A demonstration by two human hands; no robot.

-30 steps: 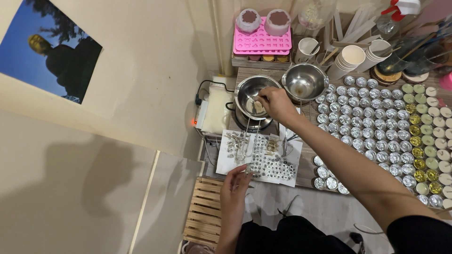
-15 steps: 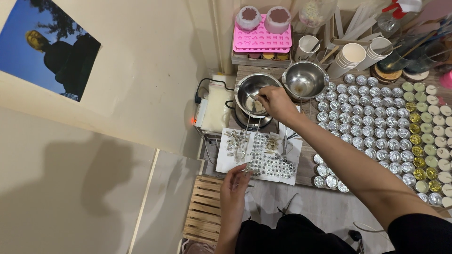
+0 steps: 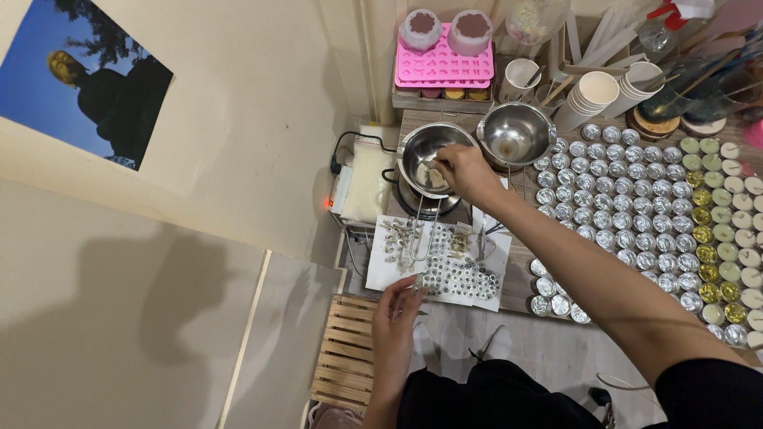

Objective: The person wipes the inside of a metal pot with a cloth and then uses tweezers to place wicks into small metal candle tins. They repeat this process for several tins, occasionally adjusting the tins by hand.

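Head view: my right hand (image 3: 465, 173) pinches a wick over the melting pot (image 3: 427, 157) to dip it, while my left hand (image 3: 395, 310) pinches another wick at the paper sheet (image 3: 381, 270), ready.

Crowded tabletop, little room to pass

We see our right hand (image 3: 465, 173) hemmed over the steel pot (image 3: 425, 155), a second steel bowl (image 3: 515, 135) just beside it; rows of small metal cups (image 3: 628, 206) fill the right, leaving only the bare front edge (image 3: 517, 290) free.

glossy steel pots (image 3: 515, 135), shiny metal cups (image 3: 628, 199), matt pink silicone mould (image 3: 443, 67), slatted raw wood crate (image 3: 346, 357), white paper sheet (image 3: 381, 270).
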